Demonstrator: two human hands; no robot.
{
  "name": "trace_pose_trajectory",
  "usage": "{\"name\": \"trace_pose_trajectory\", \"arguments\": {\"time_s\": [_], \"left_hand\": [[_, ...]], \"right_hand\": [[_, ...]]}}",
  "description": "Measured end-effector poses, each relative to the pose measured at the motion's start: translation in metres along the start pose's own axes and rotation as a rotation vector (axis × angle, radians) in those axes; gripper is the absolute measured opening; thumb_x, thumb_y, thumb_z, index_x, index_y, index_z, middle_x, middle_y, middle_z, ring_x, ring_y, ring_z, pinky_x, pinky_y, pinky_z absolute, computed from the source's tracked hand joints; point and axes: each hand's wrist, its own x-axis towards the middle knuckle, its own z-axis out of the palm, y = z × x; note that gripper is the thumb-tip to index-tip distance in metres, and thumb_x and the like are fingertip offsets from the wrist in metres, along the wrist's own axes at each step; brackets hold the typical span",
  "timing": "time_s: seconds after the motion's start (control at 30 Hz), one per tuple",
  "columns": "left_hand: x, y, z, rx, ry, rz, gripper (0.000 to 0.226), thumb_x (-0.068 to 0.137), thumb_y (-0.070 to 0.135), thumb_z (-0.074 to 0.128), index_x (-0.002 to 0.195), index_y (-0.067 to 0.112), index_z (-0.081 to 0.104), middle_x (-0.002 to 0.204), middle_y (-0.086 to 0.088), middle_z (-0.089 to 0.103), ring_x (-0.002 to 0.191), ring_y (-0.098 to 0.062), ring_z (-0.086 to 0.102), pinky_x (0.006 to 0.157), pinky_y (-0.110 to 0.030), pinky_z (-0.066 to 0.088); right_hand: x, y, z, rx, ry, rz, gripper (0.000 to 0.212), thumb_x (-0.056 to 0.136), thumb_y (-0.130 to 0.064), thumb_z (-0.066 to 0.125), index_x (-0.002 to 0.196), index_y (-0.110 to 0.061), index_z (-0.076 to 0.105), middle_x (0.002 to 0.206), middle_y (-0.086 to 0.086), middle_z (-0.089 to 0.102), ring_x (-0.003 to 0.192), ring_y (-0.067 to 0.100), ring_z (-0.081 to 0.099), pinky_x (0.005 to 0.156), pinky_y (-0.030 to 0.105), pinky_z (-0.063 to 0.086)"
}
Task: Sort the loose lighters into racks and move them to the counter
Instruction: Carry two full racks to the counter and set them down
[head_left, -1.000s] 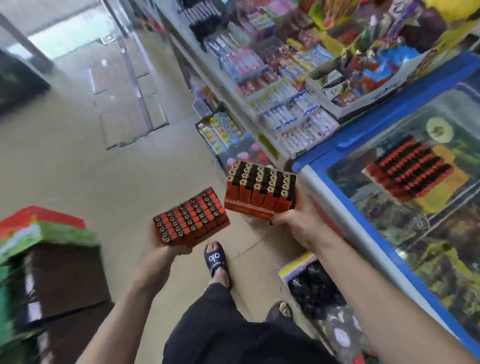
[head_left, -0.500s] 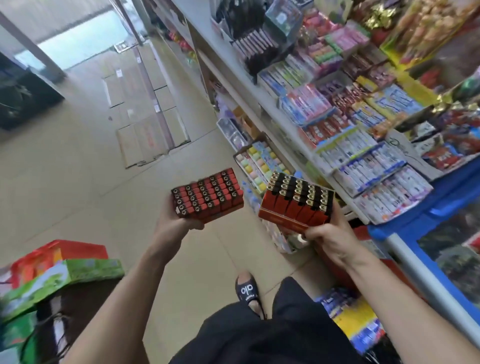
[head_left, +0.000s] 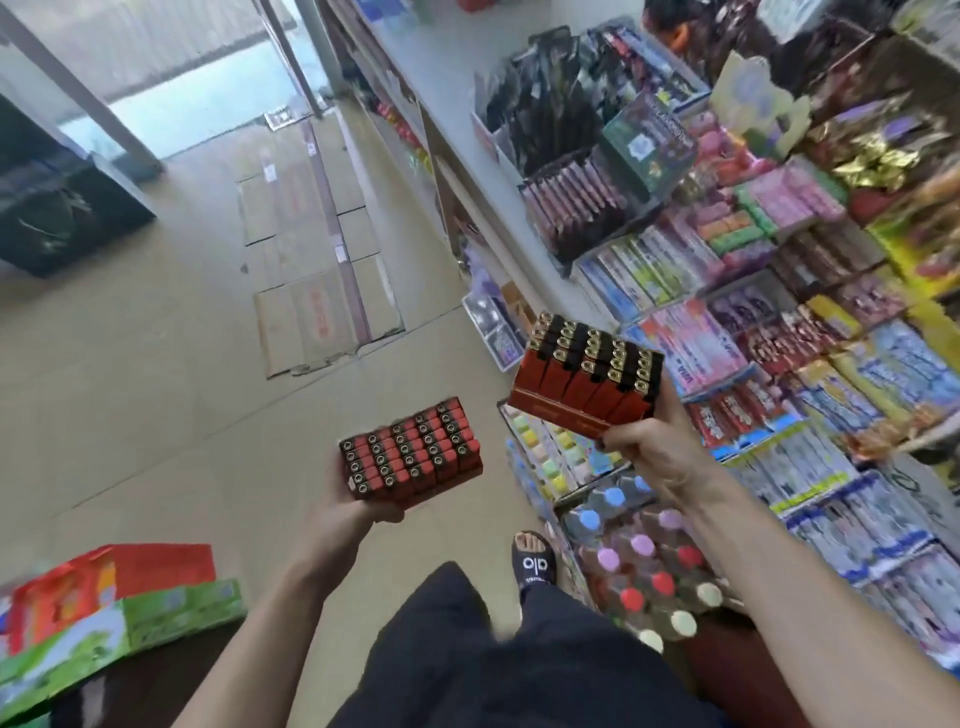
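The black sandal (head_left: 535, 564) on the person's foot bears white lettering that reads "olo". Red print on the flattened cardboard (head_left: 322, 312) on the floor and the labels on the shelf goods are too blurred to read.

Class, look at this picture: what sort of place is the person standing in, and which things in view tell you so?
Most likely a small shop. Shelves packed with boxed goods line the right side, bottles sit low beside them, and each hand, left and right, holds a rack of lighters.
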Motion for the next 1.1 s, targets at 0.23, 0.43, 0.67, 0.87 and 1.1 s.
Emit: {"name": "trace_pose_trajectory", "arguments": {"time_s": [0.23,0.43,0.67,0.87,1.1], "left_hand": [[0.085,0.05,-0.014,0.004,-0.045,-0.001,0.087,0.047,-0.007,0.066,0.128,0.026,0.056,0.108,0.002,0.075,0.098,-0.013,0.071,0.076,-0.034,0.055],[0.198,0.121,-0.032,0.08,-0.175,0.046,0.083,0.048,-0.007,0.068,0.126,0.021,0.057,0.109,-0.004,0.074,0.101,-0.02,0.071,0.078,-0.038,0.055],[0.339,0.23,-0.037,0.2,-0.4,0.118,0.084,0.046,-0.01,0.067,0.124,0.019,0.058,0.116,-0.009,0.073,0.108,-0.027,0.07,0.081,-0.04,0.056],[0.422,0.312,-0.008,0.249,-0.567,0.166,0.084,0.057,-0.026,0.064,0.132,0.01,0.051,0.117,-0.013,0.071,0.105,-0.024,0.072,0.074,-0.03,0.06],[0.488,0.368,0.05,0.308,-0.654,0.221,0.085,0.046,-0.014,0.065,0.125,0.013,0.053,0.115,-0.01,0.07,0.1,-0.021,0.071,0.069,-0.031,0.061]], "right_hand": [[0.092,-0.056,0.042,0.009,0.004,-0.032,0.085,0.053,0.029,0.054,0.122,-0.02,0.058,0.102,0.016,0.064,0.09,0.034,0.062,0.069,0.049,0.052],[0.15,-0.072,0.082,0.013,0.102,-0.004,0.084,0.064,0.034,0.05,0.127,-0.022,0.053,0.1,0.013,0.061,0.089,0.03,0.061,0.068,0.044,0.053],[0.188,-0.081,0.137,0.129,0.31,0.009,0.087,0.065,0.041,0.046,0.113,-0.03,0.058,0.091,0.007,0.064,0.081,0.023,0.063,0.062,0.034,0.057],[0.218,-0.098,0.158,0.233,0.433,0.06,0.083,0.066,0.041,0.048,0.121,-0.02,0.057,0.094,0.015,0.063,0.085,0.03,0.063,0.071,0.043,0.054],[0.277,-0.146,0.138,0.265,0.511,-0.016,0.082,0.066,0.043,0.049,0.117,-0.021,0.058,0.081,0.009,0.066,0.074,0.027,0.066,0.057,0.035,0.057]]}}
